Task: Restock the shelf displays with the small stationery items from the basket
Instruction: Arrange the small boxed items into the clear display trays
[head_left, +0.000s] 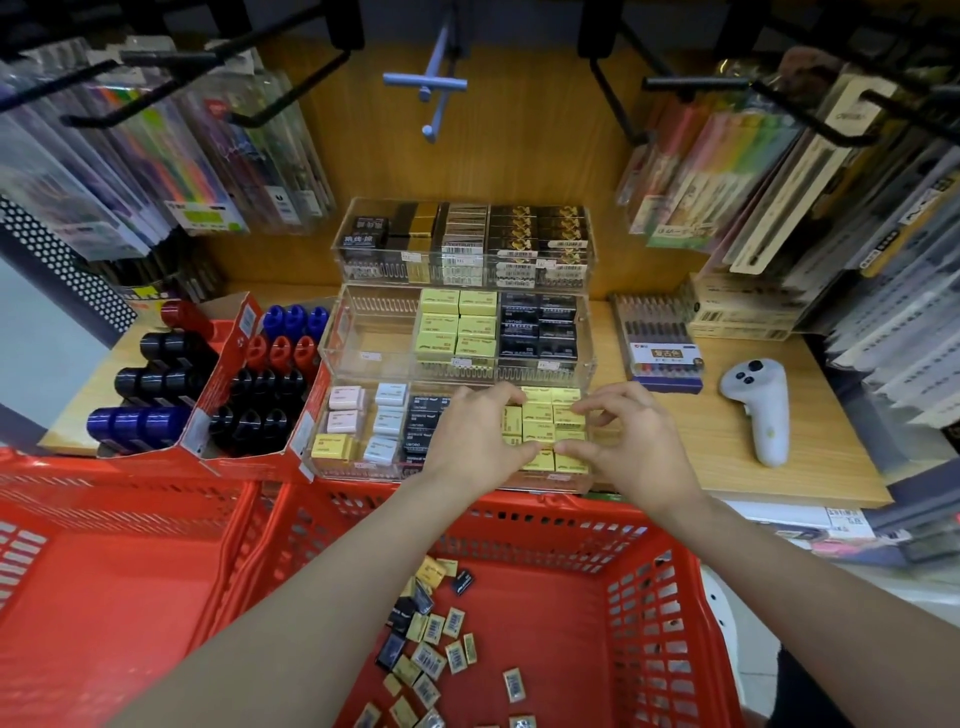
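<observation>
A three-tier clear acrylic display (363, 358) on the wooden shelf holds small boxed erasers. Both hands are over the yellow erasers (540, 415) in the right compartment of its lowest tier. My left hand (475, 434) curls its fingers over the far side of the yellow block, thumb at the near side. My right hand (636, 441) pinches the same block from the right, and the two thumbs nearly meet. The red basket (519, 512) below holds several loose yellow and black erasers (431, 639). The middle tier's left compartment has nothing in it.
Red cardboard boxes of black, blue and red markers (249, 395) stand left of the display. A pen pack (660, 343) and a white controller (758, 410) lie to the right. Hanging pen packets (737, 171) and black hooks flank the shelf. A second red basket (104, 571) sits left.
</observation>
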